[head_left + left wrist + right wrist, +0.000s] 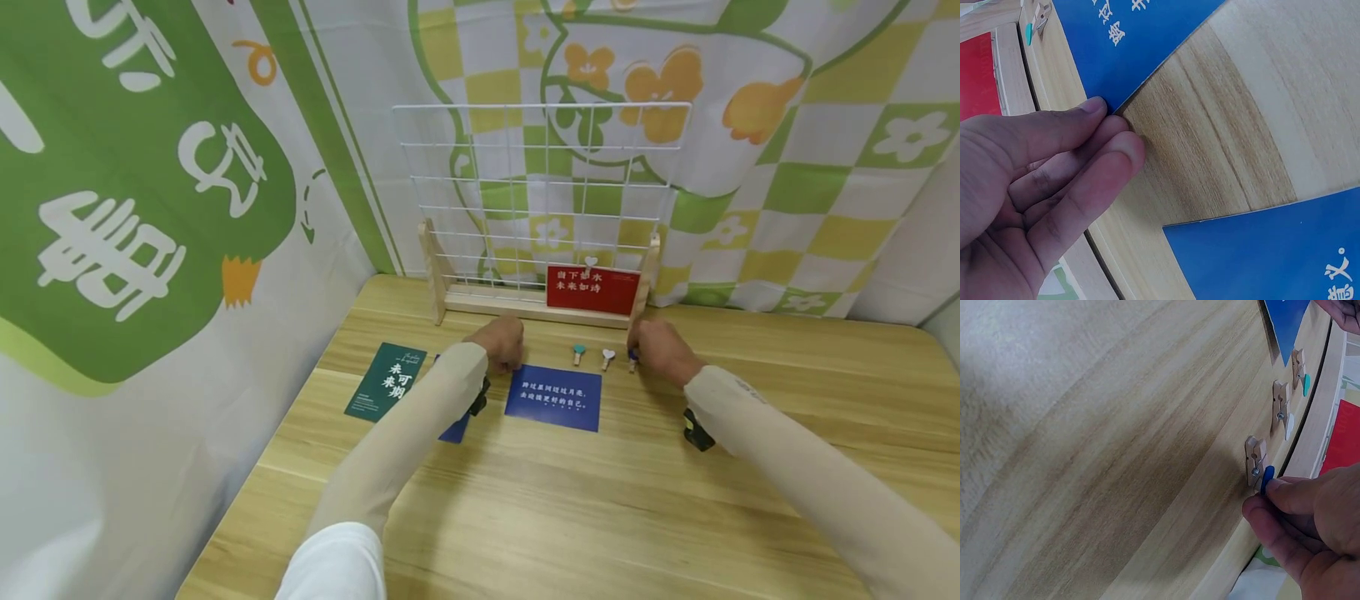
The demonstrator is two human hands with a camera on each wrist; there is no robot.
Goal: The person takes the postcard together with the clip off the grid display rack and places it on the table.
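Observation:
My left hand [501, 342] pinches the near-left corner of a blue card [1129, 50] between thumb and fingers in the left wrist view. White lettering runs across that card, which lies close over the table. At the right, my right hand [663, 350] holds a small wooden clothespin [1252, 456] by its blue-topped end. Beside it lie a clothespin with a white heart [608, 358] and one with a teal top [578, 353]. Partly under my left forearm in the head view is a second blue card [1272, 244].
A white wire grid [517, 179] stands in a wooden base at the back. On its lower right hangs a red card [592, 293] with a white heart clip [589, 262]. A green card [378, 387] lies at the left. Printed fabric [817, 183] hangs behind.

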